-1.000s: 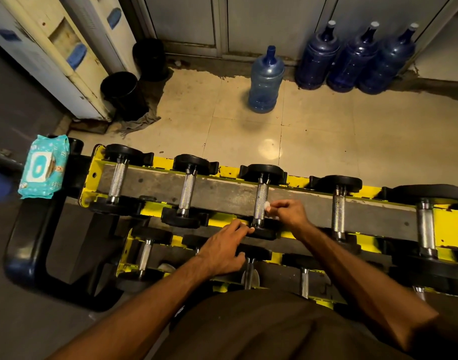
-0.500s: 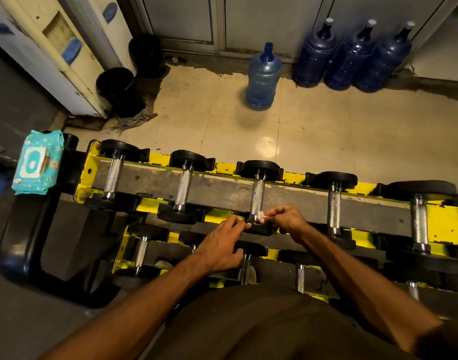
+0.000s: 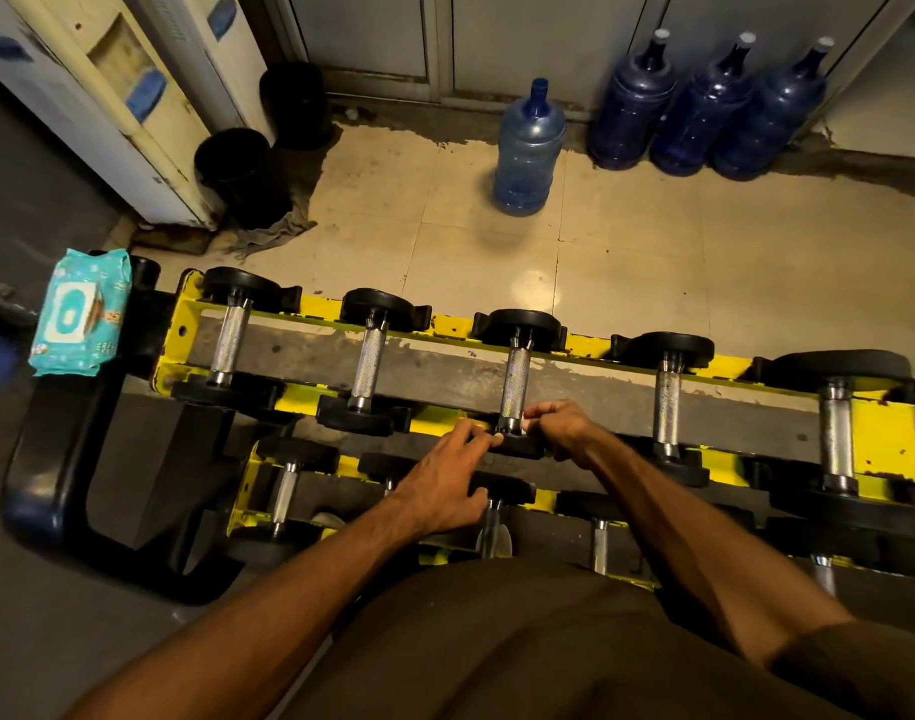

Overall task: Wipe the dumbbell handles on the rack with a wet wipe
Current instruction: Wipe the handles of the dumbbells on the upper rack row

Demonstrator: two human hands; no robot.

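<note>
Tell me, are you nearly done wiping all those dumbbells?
Not nearly. Done: cannot tell; the first handle and second handle show no sign either way. In hand: the right hand pinches the wet wipe at the near end of the third handle, while the left hand touches its near weight. Left, likely: the fourth handle, fifth handle and lower-row handles.

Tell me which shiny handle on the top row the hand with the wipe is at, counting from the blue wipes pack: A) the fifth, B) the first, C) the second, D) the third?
D: the right hand pinches the wet wipe at the near end of the third dumbbell handle, the middle one of five on the top row of the rack.
</note>
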